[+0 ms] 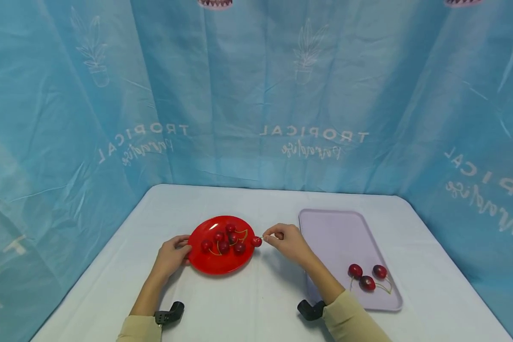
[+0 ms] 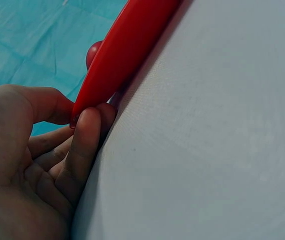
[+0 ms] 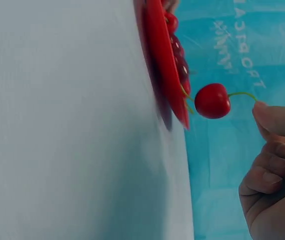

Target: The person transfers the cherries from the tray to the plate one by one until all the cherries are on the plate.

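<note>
A red plate [image 1: 211, 267] with several cherries [image 1: 223, 247] on it lies left of the table's middle. My left hand [image 1: 171, 255] pinches the plate's left rim; in the left wrist view its thumb and fingers [image 2: 85, 135] grip the edge from both sides. By its green stem, my right hand [image 1: 287, 243] pinches a cherry [image 3: 212, 101] between thumb and fingertip. That cherry hangs at the plate's right rim, and the right wrist view shows it just above the rim, apart from the plate.
A pale purple tray [image 1: 333, 232] lies on the right under my right forearm, with 3 stemmed cherries [image 1: 367, 283] near its front right corner. The white table [image 1: 239, 308] meets blue printed curtains [image 1: 256, 95] at the back and sides.
</note>
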`<state>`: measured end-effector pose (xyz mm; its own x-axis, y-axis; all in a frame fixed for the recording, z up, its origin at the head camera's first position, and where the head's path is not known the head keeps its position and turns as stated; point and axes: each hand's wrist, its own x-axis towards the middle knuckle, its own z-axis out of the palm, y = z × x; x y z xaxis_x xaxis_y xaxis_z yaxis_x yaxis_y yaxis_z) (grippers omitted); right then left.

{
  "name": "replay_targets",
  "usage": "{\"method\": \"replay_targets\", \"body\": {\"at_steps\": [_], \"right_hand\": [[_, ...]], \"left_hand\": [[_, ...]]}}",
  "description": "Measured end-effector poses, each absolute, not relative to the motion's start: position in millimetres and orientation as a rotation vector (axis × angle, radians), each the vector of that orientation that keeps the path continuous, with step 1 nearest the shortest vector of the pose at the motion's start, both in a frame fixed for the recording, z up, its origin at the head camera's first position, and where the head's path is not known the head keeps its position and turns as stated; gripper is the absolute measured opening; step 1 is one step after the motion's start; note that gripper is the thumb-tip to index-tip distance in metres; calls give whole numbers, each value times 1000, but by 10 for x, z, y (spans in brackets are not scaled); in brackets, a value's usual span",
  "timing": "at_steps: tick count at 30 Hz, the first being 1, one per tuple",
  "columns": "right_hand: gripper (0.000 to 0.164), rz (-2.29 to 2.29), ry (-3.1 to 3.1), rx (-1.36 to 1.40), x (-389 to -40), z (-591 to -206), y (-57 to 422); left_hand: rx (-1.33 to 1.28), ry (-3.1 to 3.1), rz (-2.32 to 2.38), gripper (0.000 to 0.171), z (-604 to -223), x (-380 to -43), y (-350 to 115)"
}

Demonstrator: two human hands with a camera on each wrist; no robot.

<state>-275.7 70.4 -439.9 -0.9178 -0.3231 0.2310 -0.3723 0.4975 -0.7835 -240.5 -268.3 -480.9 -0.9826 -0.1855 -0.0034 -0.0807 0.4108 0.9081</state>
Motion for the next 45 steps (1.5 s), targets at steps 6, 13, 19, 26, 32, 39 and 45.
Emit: {"method": "replay_targets", "body": {"at_steps": [6, 13, 19, 26, 32, 39, 45], "right_hand": [[7, 1428, -2646, 633, -2712, -4398, 504], [7, 1441, -2645, 690, -2639, -4477, 330], [8, 1452, -2592, 713, -2588, -4505, 218], [10, 1502, -2603, 736, -2565, -4496, 110], [9, 1478, -2654, 740, -2564, -4525, 64], [7, 1344, -2824, 737, -2596, -4532, 58], [13, 1334, -2874, 750, -2599, -4539, 75]], "left_hand": [[250, -2543, -1648, 40, -4792, -2419, -2682], [247, -2540, -1643, 40, -4797, -2404, -2686], [270, -2552, -1615, 40, -4811, -2401, -2701], [260, -2549, -1616, 40, -4809, -2417, -2699], [263, -2549, -1626, 41, -4797, -2423, -2678], [262, -2545, -1644, 40, -4789, -2408, -2676], [260, -2545, -1657, 40, -4801, -2407, -2689]]}}
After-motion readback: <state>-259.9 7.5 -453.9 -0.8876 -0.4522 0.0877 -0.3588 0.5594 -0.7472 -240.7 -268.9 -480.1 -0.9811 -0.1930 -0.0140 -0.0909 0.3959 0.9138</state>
